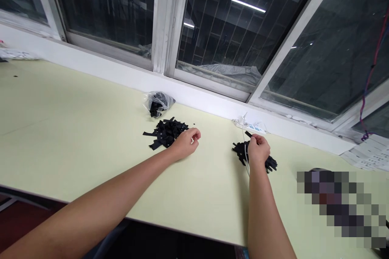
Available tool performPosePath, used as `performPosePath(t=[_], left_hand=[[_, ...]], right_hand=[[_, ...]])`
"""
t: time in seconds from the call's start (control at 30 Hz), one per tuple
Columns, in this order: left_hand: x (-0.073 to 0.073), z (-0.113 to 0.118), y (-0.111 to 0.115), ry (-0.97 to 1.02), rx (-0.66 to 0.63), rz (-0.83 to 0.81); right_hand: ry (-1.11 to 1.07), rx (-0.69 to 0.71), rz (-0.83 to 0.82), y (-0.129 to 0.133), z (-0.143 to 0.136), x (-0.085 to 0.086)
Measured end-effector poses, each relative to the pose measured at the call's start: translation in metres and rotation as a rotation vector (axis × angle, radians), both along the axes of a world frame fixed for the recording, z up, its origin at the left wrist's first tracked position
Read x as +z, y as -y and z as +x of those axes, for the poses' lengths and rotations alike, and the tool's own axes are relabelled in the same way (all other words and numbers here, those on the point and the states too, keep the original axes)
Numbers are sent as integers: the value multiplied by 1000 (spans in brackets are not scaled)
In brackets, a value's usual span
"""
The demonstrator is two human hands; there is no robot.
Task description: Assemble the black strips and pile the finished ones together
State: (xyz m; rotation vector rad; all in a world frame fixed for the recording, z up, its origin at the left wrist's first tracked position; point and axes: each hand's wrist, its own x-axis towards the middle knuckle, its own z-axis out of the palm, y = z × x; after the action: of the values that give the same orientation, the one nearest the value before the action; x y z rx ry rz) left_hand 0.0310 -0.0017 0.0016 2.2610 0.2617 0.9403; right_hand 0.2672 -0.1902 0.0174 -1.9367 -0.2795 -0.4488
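My right hand (259,149) pinches a short black fabric strip (248,134) over a pile of similar strips (241,151) on the right. Part of that pile is hidden under the hand and wrist. A white cable (246,158) runs down across the same pile. My left hand (186,143) is held at the right edge of a second, looser heap of black strips (168,131). Its fingers are loosely curled, with a gap to the thumb and nothing visible between them.
Behind the left heap, a clear plastic bag (159,103) holds more black pieces. A white power strip (253,128) lies by the wall under the windows. White boxes (369,151) stand at the far right, near a blurred-out area. The pale table (75,129) ends at its front edge.
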Motion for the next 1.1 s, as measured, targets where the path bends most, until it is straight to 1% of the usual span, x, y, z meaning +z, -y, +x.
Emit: performPosePath(t=[0.17,0.27,0.33,0.43,0.7,0.87,0.97,1.1], left_hand=[[2,-1,1,-15,-1,-25],[2,-1,1,-16,13,-48],[2,-2,1,-13,14,-56],[1,-2,1,-10,4,-68],[0,-2,1,-37,-1,-75],[0,-2,-1,-47,-1,-72],[-1,-2,-1,-47,-5,-72],[-2,-1,-1,-41,-12,-74]], right_hand=[[-49,-200,-81,16,18,-9],[-102,-274,-182,18,22,-14],[-120,-292,-239,19,22,-16],[-119,-307,-265,20,23,-17],[-168,-368,-199,27,28,-24],[-237,-380,-213,31,33,-32],[-243,-384,-225,33,38,-37],[-236,-389,-197,34,46,-44]])
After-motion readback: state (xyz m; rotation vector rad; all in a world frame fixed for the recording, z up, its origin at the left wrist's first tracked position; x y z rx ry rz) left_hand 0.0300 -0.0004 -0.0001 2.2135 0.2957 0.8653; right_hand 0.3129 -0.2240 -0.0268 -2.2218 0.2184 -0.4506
